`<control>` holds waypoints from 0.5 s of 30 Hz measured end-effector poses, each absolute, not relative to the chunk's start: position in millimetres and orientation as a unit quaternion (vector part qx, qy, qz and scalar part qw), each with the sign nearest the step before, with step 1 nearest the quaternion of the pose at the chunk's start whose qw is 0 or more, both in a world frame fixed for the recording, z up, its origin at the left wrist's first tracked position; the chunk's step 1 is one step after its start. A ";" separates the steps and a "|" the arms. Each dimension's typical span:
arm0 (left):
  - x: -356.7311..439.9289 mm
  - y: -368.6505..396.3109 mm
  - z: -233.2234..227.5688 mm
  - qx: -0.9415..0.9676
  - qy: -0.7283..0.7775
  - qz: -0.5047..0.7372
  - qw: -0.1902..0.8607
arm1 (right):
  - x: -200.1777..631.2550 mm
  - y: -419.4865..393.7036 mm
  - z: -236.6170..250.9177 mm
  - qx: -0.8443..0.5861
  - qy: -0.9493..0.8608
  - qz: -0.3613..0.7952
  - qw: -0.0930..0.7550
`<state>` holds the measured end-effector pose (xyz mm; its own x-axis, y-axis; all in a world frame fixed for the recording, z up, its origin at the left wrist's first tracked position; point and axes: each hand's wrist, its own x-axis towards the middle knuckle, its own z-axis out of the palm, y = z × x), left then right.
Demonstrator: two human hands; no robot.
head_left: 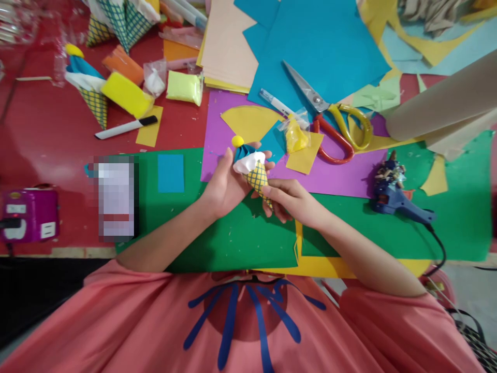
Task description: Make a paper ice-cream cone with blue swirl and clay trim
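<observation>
Our pink shirt (248, 321) fills the near edge | left hand (223, 184) and right hand (289, 199) both grip paper cone (254, 168) above green sheet (233, 233) | scissors (334, 119), glue gun (392, 199) rightward | blurred box (115, 199) unreadable

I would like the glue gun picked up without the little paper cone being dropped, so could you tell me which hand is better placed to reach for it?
Probably the right hand: the glue gun lies on its side of the green sheet, while the left hand cradles the paper cone.
</observation>
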<state>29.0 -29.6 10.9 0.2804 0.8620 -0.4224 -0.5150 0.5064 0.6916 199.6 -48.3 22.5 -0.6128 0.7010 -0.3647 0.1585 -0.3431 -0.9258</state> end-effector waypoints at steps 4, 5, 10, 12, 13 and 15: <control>28.6 -33.2 8.2 0.212 0.387 0.459 0.771 | 200.9 -54.2 18.4 -0.436 -0.738 0.449 0.251; 28.3 -33.6 6.5 0.212 0.384 0.456 0.775 | 202.4 -54.8 18.0 -0.443 -0.777 0.353 0.275; 27.8 -34.7 -1.6 0.228 0.365 0.429 0.794 | 206.1 -54.5 15.8 -0.422 -0.867 0.141 0.226; 27.5 -35.0 -2.9 0.237 0.366 0.429 0.791 | 205.2 -54.6 14.2 -0.424 -0.877 0.130 0.186; 27.2 -35.1 -3.0 0.238 0.367 0.429 0.791 | 204.6 -54.8 13.4 -0.426 -0.879 0.125 0.174; 26.7 -35.1 -2.4 0.233 0.370 0.426 0.792 | 203.6 -55.5 12.2 -0.426 -0.883 0.108 0.163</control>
